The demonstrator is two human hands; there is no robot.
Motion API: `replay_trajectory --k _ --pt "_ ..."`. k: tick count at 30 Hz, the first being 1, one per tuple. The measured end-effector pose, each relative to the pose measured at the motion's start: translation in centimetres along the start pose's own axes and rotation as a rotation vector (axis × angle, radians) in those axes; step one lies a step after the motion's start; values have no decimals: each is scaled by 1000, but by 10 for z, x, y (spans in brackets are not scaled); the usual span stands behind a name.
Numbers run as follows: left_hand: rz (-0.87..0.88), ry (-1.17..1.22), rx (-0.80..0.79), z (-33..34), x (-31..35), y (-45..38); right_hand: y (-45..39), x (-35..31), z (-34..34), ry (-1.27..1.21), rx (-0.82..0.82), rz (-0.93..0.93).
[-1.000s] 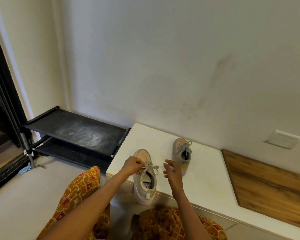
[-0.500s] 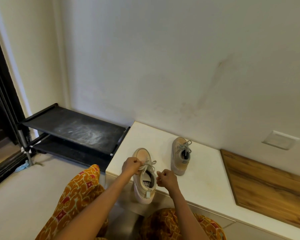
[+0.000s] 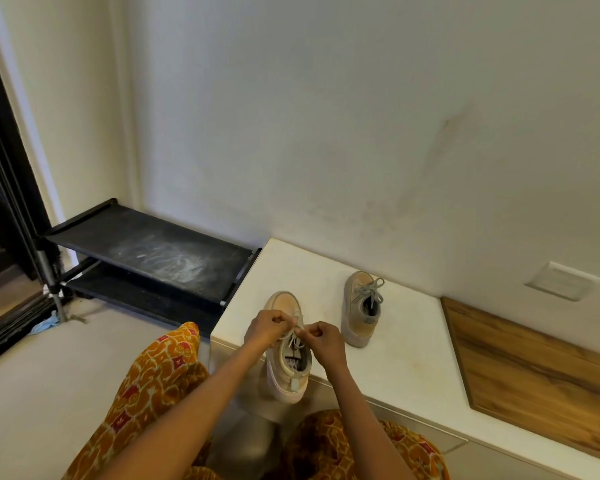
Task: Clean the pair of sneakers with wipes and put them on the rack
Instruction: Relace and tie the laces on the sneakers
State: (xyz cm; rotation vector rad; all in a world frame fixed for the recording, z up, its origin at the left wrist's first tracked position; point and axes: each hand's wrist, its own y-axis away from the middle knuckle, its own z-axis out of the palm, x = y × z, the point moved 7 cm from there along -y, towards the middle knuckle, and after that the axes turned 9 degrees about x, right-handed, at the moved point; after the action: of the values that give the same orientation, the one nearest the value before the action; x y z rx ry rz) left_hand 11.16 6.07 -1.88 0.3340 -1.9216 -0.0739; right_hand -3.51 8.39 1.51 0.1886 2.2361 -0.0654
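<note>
- Since 1 s back: right hand point(image 3: 326, 341) closed in from spread-open beside the shoe to fisted at the laces; left hand point(image 3: 269, 327) held at the lace throughout; both now nearly knuckle to knuckle.
- Near edge: orange patterned fabric with red motifs point(image 3: 153, 386) draped over both knees, forearms reaching forward above it.
- Left hand: fingers curled, pinching the grey shoelace point(image 3: 297, 332) on its left side.
- Right hand: fingers curled, pinching same lace on its right side; exact fingertip contact too small to resolve.
- Gripped lace belongs to near beige low-top sneaker with pale rubber sole point(image 3: 288, 368): sits on front edge of white low bench top point(image 3: 406, 358), heel overhanging toward the knees, toe pointing at wall, upright.
- Second beige sneaker with grey laces tied in a bow point(image 3: 361, 310): on same bench top, farther back and right of the first, apart from it, upright, untouched.
- Brown wood-grain panel point(image 3: 541, 368): lying flat on right part of bench top, well apart from both shoes.
- Black two-tier shoe rack point(image 3: 146, 247): left of bench, touching or just beside its end, top shelf streaked with pale dust, no shoes on it.
- Small light-blue scrap point(image 3: 45, 323): on floor by rack's left leg; identity unclear.
- White wall plate point(image 3: 563, 280): on off-white wall behind bench.
</note>
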Motion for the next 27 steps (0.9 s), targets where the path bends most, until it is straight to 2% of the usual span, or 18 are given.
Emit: replay_trajectory --k 7,15,18,21,27 --pt "-34 -96 34 -3 -5 4 -1 2 -3 263 27 -36" --pt "-80 24 37 -3 -4 5 1 1 -2 214 43 3" --pt "-43 -64 -12 1 6 5 1 1 -1 167 27 26" --pt "-28 -145 14 3 8 4 0 1 0 232 10 14" --pt "-183 -87 51 2 0 1 -6 5 -1 237 9 39"
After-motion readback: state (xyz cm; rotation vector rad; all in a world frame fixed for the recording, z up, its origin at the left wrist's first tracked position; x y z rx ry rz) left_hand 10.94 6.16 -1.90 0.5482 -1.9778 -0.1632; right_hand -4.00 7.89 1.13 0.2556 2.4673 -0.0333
